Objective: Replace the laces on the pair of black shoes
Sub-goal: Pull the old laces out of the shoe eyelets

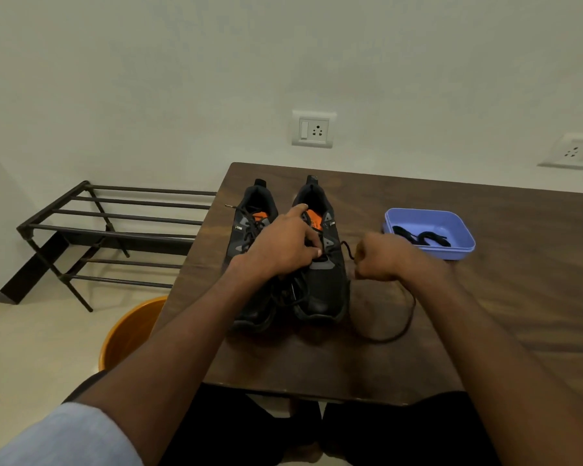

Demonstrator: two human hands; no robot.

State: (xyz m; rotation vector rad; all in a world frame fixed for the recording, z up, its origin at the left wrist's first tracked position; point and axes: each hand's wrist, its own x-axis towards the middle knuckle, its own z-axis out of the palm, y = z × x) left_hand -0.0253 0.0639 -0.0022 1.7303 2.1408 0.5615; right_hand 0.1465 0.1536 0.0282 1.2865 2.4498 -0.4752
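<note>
Two black shoes with orange insoles stand side by side on the dark wooden table (485, 297), toes toward me. The left shoe (249, 227) still has its black lace. My left hand (283, 243) rests on the lacing area of the right shoe (327, 290), fingers pinched at its eyelets. My right hand (381, 257) is closed in a fist just right of that shoe, gripping a black lace (398, 327) that runs from the shoe and loops over the table. A blue plastic tub (461, 243) to the right holds coiled black laces (421, 237).
A black metal shoe rack (115, 230) stands on the floor to the left of the table. An orange bucket (128, 331) sits below the table's left corner. Wall sockets (313, 129) are behind the table. My knees are under the front edge.
</note>
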